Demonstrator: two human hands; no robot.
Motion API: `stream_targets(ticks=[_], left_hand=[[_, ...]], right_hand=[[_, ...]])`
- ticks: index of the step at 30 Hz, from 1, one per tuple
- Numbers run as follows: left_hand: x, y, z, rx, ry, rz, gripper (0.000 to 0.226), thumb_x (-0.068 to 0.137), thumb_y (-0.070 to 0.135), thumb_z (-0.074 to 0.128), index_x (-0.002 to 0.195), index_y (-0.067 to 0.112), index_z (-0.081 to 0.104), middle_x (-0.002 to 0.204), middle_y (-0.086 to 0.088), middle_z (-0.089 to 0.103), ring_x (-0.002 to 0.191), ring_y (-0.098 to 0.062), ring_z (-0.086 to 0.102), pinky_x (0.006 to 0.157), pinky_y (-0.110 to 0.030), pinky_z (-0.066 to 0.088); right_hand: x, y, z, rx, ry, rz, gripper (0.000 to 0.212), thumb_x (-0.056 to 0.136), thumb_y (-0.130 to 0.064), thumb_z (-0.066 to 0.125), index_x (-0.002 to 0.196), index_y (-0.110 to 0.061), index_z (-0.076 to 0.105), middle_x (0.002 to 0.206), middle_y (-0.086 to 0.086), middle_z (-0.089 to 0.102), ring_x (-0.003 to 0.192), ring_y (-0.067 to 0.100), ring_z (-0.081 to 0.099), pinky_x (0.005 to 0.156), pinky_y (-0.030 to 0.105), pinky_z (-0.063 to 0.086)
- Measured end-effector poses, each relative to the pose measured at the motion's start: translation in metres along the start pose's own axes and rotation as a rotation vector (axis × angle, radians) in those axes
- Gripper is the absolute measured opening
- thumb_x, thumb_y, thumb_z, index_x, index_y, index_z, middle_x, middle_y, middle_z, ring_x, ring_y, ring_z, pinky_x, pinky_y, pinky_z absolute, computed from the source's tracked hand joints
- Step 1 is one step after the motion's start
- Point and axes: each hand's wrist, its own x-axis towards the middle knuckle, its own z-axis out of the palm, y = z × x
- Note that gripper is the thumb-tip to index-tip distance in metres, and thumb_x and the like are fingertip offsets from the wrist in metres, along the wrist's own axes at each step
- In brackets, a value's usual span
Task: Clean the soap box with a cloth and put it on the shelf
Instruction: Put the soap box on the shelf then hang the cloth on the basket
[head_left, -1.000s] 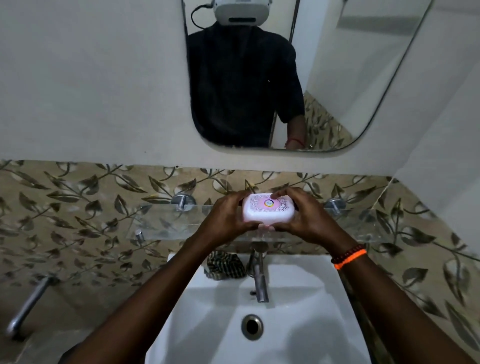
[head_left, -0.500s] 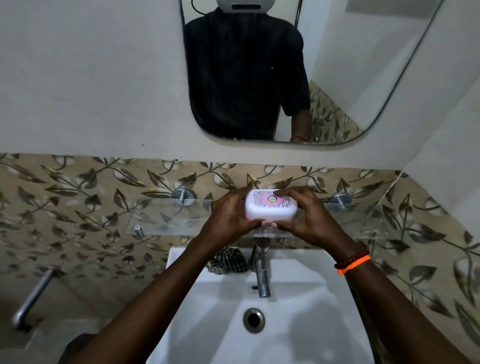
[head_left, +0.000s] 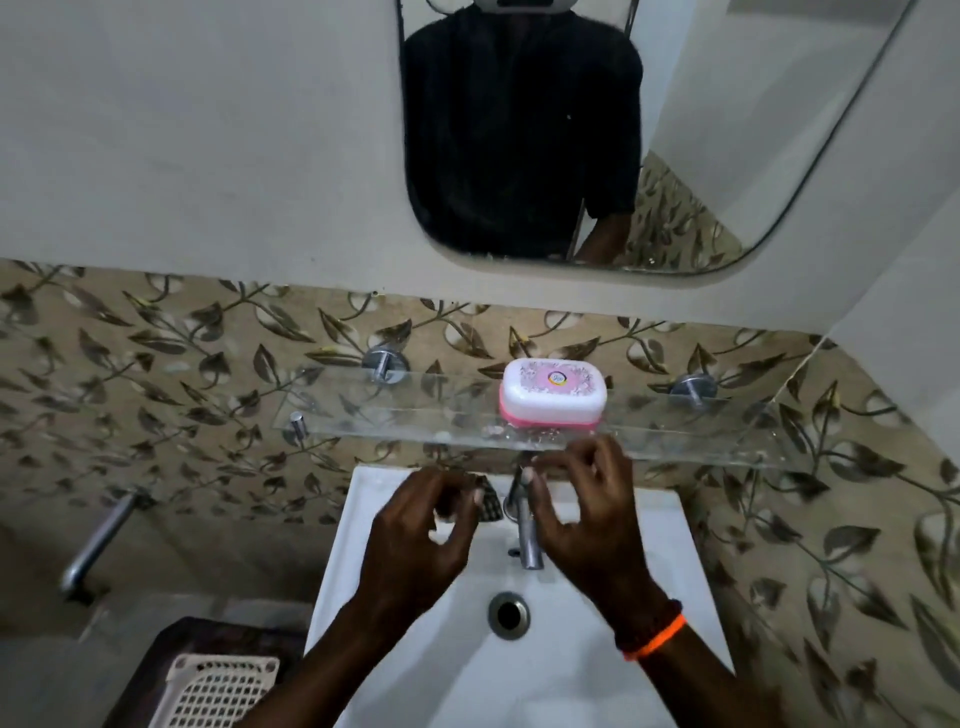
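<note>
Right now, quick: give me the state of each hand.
Left hand: open, fingers loosely curled, holding nothing.
Right hand: open, fingers loosely curled, holding nothing, below the soap box.

Soap box (head_left: 552, 397) sits on shelf (head_left: 363, 415), hands (head_left: 415, 540) empty.

Both hands have let go of the soap box (head_left: 552, 394); it now sits alone on the shelf (head_left: 395, 423), beyond the hands, which moved back over the sink (head_left: 675, 551).
</note>
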Motion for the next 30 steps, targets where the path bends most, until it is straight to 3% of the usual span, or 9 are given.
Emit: stream_targets(ticks=[3, 8, 10, 13, 18, 21, 24, 28, 30], left_hand=[[-0.046, -0.037, 0.014, 0.088, -0.146, -0.189, 0.01, 0.096, 0.033, 0.068, 0.1, 0.025, 0.066, 0.084, 0.014, 0.062, 0.073, -0.004, 0.06, 0.06, -0.028, 0.054], [-0.035, -0.095, 0.042, 0.117, -0.225, -0.616, 0.034, 0.095, 0.011, 0.07, 0.128, 0.002, 0.066, 0.123, -0.014, 0.073, 0.102, -0.032, 0.072, 0.09, -0.044, 0.059], [-0.02, -0.11, 0.049, 0.11, -0.287, -0.646, 0.028, 0.095, -0.001, 0.062, 0.122, -0.003, 0.067, 0.119, -0.021, 0.073, 0.104, -0.04, 0.071, 0.09, -0.044, 0.057], [-0.004, -0.125, 0.057, 0.096, -0.359, -0.637, 0.026, 0.086, -0.01, 0.057, 0.108, -0.004, 0.068, 0.103, -0.02, 0.076, 0.093, -0.041, 0.071, 0.078, -0.042, 0.058], [0.0, -0.14, 0.066, 0.008, -0.38, -0.696, 0.031, 0.085, -0.01, 0.058, 0.113, -0.003, 0.07, 0.109, -0.018, 0.076, 0.099, -0.037, 0.072, 0.083, -0.047, 0.06], [0.001, -0.148, 0.065, -0.027, -0.351, -0.709, 0.035, 0.082, -0.014, 0.06, 0.115, -0.006, 0.07, 0.107, -0.019, 0.076, 0.099, -0.037, 0.072, 0.085, -0.043, 0.059], [0.002, -0.157, 0.063, -0.094, -0.298, -0.793, 0.04, 0.086, -0.011, 0.066, 0.125, -0.001, 0.066, 0.105, -0.013, 0.073, 0.099, -0.036, 0.072, 0.09, -0.04, 0.059], [0.004, -0.169, 0.055, -0.118, -0.245, -0.787, 0.044, 0.09, -0.012, 0.061, 0.132, 0.0, 0.063, 0.116, -0.011, 0.072, 0.106, -0.029, 0.071, 0.091, -0.03, 0.055], [0.005, -0.173, 0.048, -0.147, -0.214, -0.774, 0.042, 0.093, -0.016, 0.052, 0.131, -0.003, 0.064, 0.123, -0.016, 0.073, 0.108, -0.03, 0.071, 0.094, -0.035, 0.055]], right_hand=[[-0.042, -0.011, 0.031, 0.084, -0.283, 0.076, 0.012, 0.097, -0.022, 0.065, 0.104, -0.012, 0.067, 0.101, 0.003, 0.061, 0.097, 0.021, 0.061, 0.086, 0.034, 0.052], [-0.075, 0.0, 0.101, -0.029, -0.691, 0.323, 0.048, 0.102, -0.014, 0.053, 0.15, -0.014, 0.045, 0.158, 0.006, 0.042, 0.144, 0.022, 0.044, 0.116, 0.032, 0.041], [-0.076, 0.006, 0.124, -0.103, -0.682, 0.325, 0.057, 0.101, -0.008, 0.052, 0.155, -0.015, 0.036, 0.164, 0.006, 0.031, 0.149, 0.02, 0.037, 0.116, 0.029, 0.041], [-0.069, 0.015, 0.157, -0.203, -0.66, 0.312, 0.054, 0.096, -0.006, 0.057, 0.149, -0.009, 0.045, 0.153, 0.012, 0.044, 0.147, 0.027, 0.041, 0.117, 0.031, 0.041], [-0.044, 0.025, 0.191, -0.38, -0.676, 0.331, 0.034, 0.091, -0.013, 0.058, 0.124, -0.013, 0.064, 0.13, 0.016, 0.058, 0.122, 0.038, 0.051, 0.105, 0.045, 0.038], [-0.031, 0.031, 0.195, -0.417, -0.695, 0.333, 0.032, 0.093, -0.018, 0.054, 0.122, -0.017, 0.065, 0.134, 0.01, 0.059, 0.128, 0.036, 0.049, 0.106, 0.047, 0.037], [-0.026, 0.032, 0.189, -0.11, -0.522, 0.419, 0.018, 0.094, -0.009, 0.059, 0.107, -0.004, 0.07, 0.109, 0.017, 0.073, 0.109, 0.038, 0.065, 0.097, 0.048, 0.047], [-0.024, 0.018, 0.167, 0.359, -0.312, 0.695, 0.017, 0.1, -0.012, 0.057, 0.108, -0.022, 0.067, 0.098, -0.023, 0.072, 0.097, -0.01, 0.064, 0.088, 0.007, 0.046], [-0.023, 0.01, 0.159, 0.608, -0.247, 0.882, 0.022, 0.103, -0.008, 0.055, 0.11, -0.025, 0.067, 0.1, -0.018, 0.075, 0.099, 0.0, 0.067, 0.083, 0.012, 0.052]])
